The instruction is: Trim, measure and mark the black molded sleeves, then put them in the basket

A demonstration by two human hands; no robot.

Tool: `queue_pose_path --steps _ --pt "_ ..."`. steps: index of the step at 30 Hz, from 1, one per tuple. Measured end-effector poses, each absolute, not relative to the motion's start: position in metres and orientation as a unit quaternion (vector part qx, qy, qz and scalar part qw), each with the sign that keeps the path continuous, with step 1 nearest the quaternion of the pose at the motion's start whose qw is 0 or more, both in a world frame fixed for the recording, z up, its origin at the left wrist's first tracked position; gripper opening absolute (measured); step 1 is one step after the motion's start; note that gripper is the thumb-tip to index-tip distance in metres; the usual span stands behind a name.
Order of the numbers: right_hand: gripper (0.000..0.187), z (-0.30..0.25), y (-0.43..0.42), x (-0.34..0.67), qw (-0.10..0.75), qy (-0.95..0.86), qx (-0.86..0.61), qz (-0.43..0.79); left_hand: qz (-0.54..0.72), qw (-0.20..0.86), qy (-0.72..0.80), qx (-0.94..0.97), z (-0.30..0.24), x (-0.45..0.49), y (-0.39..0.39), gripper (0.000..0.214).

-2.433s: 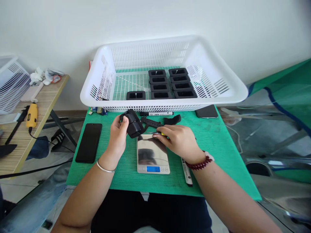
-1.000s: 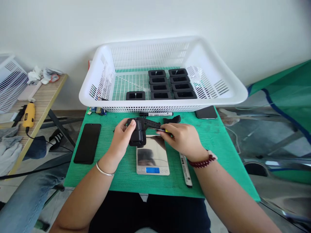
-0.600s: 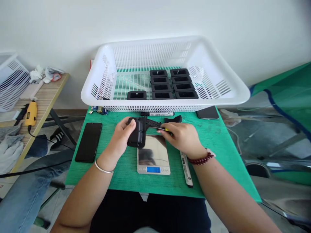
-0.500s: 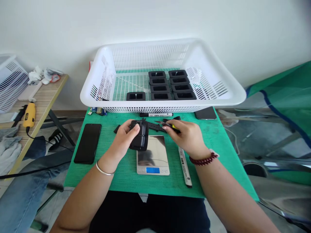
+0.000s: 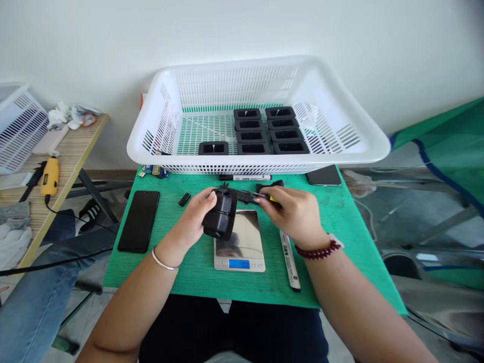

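My left hand [image 5: 194,217] is closed around a black moulded plastic part [image 5: 221,216], tilted above the left side of a small digital scale [image 5: 239,263]. My right hand [image 5: 293,209] grips a yellow-and-black utility knife [image 5: 275,199]. Its blade points left toward the part, and a gap shows between them. Behind both hands lies a dark, flat tool that looks like calipers [image 5: 245,195], partly hidden. A small black piece [image 5: 184,199] rests left of the part. A white marker [image 5: 290,262] lies beside the scale, below my right wrist.
A white plastic basket [image 5: 257,160] with several black rectangular frames [image 5: 289,147] stands at the back. Another marker [image 5: 245,177] lies before it. Phones lie at left [image 5: 138,222] and back right [image 5: 324,175]. A person's leg [image 5: 60,287] and a side bench [image 5: 81,146] are at left.
My left hand has tilted the black part, which now leans more to the right. The knife blade has come slightly lower. The whole view has shifted a little.
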State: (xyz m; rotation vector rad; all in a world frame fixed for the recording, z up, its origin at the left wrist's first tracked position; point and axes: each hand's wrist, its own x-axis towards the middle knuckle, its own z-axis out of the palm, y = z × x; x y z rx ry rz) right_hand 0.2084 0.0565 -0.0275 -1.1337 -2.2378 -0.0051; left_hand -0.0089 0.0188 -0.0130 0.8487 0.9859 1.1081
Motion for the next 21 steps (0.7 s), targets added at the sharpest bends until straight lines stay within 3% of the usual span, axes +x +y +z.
queue_pose_path --steps 8,15,21 --pt "0.034 -0.022 0.043 0.196 0.282 -0.915 -0.281 0.064 0.534 0.642 0.437 0.335 -0.021 -0.014 0.022 0.037" --pt "0.025 -0.025 0.057 0.21 0.335 -0.826 -0.453 0.01 0.465 0.71 0.384 0.362 -0.017 -0.015 0.016 0.043" --pt "0.027 -0.025 0.049 0.2 0.306 -0.883 -0.347 0.084 0.526 0.662 0.413 0.337 -0.021 -0.015 0.022 0.037"
